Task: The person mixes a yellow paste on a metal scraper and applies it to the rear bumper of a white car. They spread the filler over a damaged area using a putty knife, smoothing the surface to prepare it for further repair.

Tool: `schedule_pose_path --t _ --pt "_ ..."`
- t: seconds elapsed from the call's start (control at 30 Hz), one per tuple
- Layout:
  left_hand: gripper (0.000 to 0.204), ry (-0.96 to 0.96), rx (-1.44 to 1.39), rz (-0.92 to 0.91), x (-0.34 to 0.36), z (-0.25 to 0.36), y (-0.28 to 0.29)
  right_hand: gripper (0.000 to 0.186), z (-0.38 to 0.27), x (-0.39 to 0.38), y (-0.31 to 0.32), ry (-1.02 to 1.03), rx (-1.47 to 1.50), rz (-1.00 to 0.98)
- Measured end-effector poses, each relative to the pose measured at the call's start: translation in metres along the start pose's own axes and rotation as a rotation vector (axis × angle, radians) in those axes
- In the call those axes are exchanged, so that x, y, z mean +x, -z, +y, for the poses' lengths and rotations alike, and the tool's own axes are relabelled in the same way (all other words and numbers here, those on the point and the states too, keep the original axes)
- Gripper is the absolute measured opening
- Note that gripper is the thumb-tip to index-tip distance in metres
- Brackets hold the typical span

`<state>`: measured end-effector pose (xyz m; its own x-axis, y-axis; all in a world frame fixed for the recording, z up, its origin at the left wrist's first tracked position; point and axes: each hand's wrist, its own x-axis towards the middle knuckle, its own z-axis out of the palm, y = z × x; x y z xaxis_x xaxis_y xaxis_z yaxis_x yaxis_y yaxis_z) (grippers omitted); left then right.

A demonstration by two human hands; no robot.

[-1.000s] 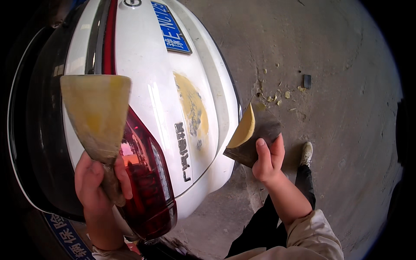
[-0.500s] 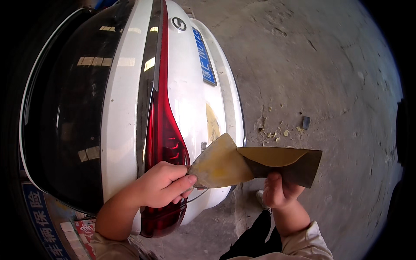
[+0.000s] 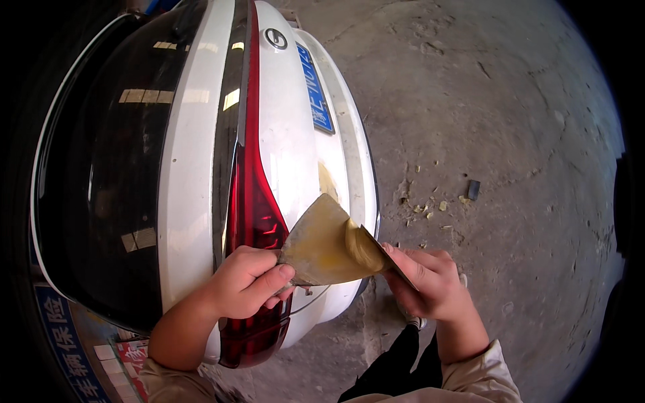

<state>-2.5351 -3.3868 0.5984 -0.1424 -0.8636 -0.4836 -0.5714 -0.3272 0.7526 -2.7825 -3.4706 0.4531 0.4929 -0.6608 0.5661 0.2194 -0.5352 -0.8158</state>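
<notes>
My left hand (image 3: 248,285) grips a triangular putty knife (image 3: 312,245), its blade smeared yellow and held out to the right over the rear of a white car (image 3: 185,161). My right hand (image 3: 426,282) holds a thin dark scraper plate (image 3: 379,248) tilted on edge against that blade, with a lump of yellowish putty (image 3: 356,248) between the two. Behind the tools, the red tail light (image 3: 248,215) runs along the car, and part of a yellow filler patch (image 3: 327,176) shows on the white body; the rest of it is hidden.
A blue licence plate (image 3: 312,87) is on the car. On the concrete floor (image 3: 484,107) to the right lie several putty flakes and a small dark block (image 3: 473,190). A blue sign (image 3: 57,336) is at lower left. My legs and shoe show below the tools.
The tools first came together in front of me. Since then, the right plate has turned from flat to edge-on and moved left onto the knife blade, carrying the putty. The view has shifted too.
</notes>
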Motion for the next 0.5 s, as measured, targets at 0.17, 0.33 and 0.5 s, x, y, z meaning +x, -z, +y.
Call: schedule_pose_path --t 0.17,0.33,0.5 --pt "0.019 -0.079 -0.285 0.131 -0.005 -0.003 -0.005 0.050 0.006 -0.006 -0.025 -0.257 0.108 -0.083" --pt "0.066 -0.602 0.558 0.251 0.009 -0.008 -0.014 0.042 -0.016 -0.006 -0.047 -0.750 1.205 0.284" --pt "0.085 -0.613 0.862 0.306 0.012 -0.018 -0.021 0.044 -0.024 0.002 -0.041 -0.820 1.486 0.316"
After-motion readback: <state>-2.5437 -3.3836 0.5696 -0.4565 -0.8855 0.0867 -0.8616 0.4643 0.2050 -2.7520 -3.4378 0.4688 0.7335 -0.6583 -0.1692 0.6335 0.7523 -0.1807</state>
